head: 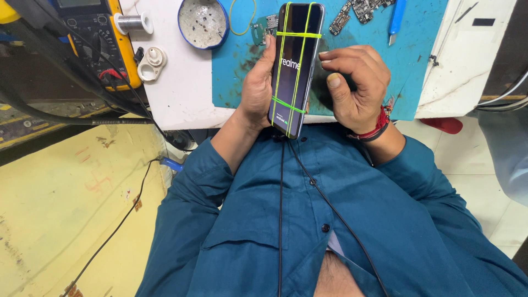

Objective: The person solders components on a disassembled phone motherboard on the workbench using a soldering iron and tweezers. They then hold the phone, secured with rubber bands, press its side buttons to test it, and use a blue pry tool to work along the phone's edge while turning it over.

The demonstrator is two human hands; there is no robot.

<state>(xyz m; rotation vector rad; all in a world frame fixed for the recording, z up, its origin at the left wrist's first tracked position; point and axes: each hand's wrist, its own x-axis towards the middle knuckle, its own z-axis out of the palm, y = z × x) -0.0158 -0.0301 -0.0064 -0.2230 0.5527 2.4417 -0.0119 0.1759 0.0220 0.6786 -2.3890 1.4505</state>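
White counter (181, 99) is covered in part by a blue mat (418, 49), with a yellow meter (104, 44) and a round tin (203, 22) close by. A black phone (294, 66), tied with green rubber bands (297, 34), is held upright above the mat. It is gripped by the left hand (256, 88), fingers curled shut round its edge. The right hand (355, 85) is curled loosely beside it, thumb near the side. The phone is best kept steady, with its black cable (281, 209) left slack.

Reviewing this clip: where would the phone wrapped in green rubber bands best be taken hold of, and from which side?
By the long side edges of the phone, from behind, as the left hand does. It stands upright, slim, screen lit; bands cross the face.
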